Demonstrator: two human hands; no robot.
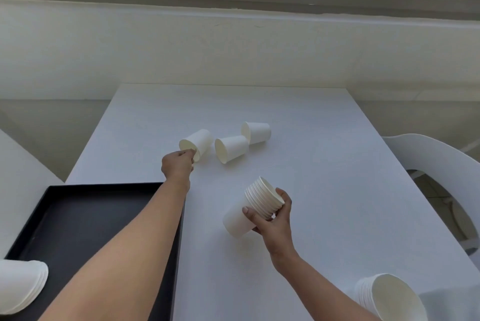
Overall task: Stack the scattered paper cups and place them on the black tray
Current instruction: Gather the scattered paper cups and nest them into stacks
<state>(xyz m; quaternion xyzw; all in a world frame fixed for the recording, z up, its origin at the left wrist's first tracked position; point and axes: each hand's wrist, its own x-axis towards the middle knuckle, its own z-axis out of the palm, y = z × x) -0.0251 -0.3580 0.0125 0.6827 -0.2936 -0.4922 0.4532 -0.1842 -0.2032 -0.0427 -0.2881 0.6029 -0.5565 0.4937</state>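
A nested stack of white paper cups [253, 206] is held tilted above the middle of the desk [337, 190] by the right hand [272, 219], whose grip is closed round the ribbed band of rolled rims, mouth pointing away. Three loose cups lie on their sides farther out: the nearest cup [196, 144] is pinched at its rim by the left hand [178, 166], its grip narrowed on the lip; a middle cup [231, 148] and a far cup [256, 133] lie touching one another just beside it. The step in hand is judged to be gathering: the pinched cup must be lifted, turned mouth-to-base and slid into the held stack, which calls for aligned axes, since thin tapered paper walls are easily crushed. Another stack [20, 284] rests on the matte black tray [78, 216] at the near left; a further stack [389, 297] lies at the near right edge.
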